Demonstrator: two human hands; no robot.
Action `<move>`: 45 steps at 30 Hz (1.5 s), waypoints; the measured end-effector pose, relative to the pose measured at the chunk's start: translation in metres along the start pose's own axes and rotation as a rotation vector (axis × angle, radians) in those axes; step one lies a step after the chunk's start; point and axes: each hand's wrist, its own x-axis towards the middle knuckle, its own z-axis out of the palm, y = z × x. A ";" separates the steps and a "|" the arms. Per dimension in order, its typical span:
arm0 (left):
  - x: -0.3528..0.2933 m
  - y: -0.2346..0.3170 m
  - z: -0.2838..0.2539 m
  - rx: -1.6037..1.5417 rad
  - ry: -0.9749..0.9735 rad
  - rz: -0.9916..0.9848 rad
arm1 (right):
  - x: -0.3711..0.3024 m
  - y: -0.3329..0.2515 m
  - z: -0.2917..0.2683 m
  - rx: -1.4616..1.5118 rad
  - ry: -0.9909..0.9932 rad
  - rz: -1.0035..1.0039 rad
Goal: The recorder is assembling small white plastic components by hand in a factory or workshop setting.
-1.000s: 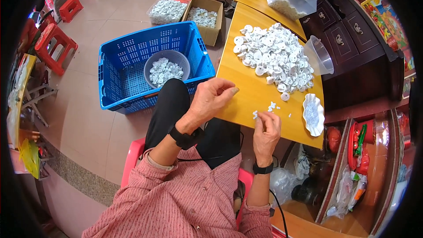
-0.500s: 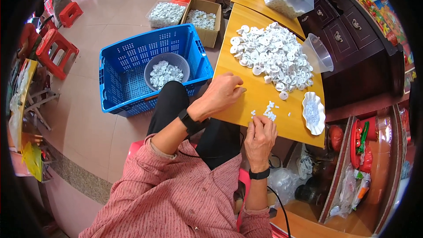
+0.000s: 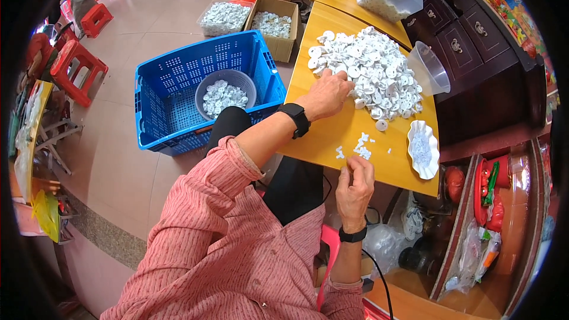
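A heap of white round plastic parts [image 3: 379, 71] lies on the yellow wooden table [image 3: 302, 136]. At the heap's near left edge, my left hand [image 3: 328, 96] has its fingers bent among the parts; what its fingertips hold is hidden. By the table's near edge, my right hand [image 3: 357, 186] is closed, thumb and fingertips together; anything between them is too small to make out. Just beyond it lie small white plastic pieces [image 3: 363, 148]. More small pieces fill a white scalloped dish [image 3: 435, 148] to the right.
On the floor at left, a blue crate [image 3: 172, 80] holds a grey basket [image 3: 249, 86] of white parts. Behind it are a clear tub [image 3: 204, 28] and a cardboard box [image 3: 278, 45] of parts. A clear plastic cup [image 3: 435, 71] lies tipped beside the heap.
My left hand has moved forward and right, from the table's left edge to the heap. My right hand has drawn back slightly from the small pieces.
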 end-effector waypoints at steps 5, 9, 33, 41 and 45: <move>0.002 0.002 0.003 0.008 -0.047 -0.008 | 0.002 -0.004 -0.002 -0.057 -0.005 -0.063; -0.004 0.000 0.007 -0.083 -0.057 -0.016 | 0.000 -0.004 -0.002 -0.147 -0.052 -0.133; -0.127 0.058 -0.047 -1.232 0.014 -0.581 | -0.008 0.005 0.004 -0.053 0.030 -0.125; -0.143 0.065 -0.051 -1.494 0.114 -0.613 | -0.007 0.005 0.001 -0.061 0.014 -0.186; -0.149 0.062 -0.046 -1.514 0.098 -0.584 | -0.008 0.007 0.002 -0.060 0.016 -0.182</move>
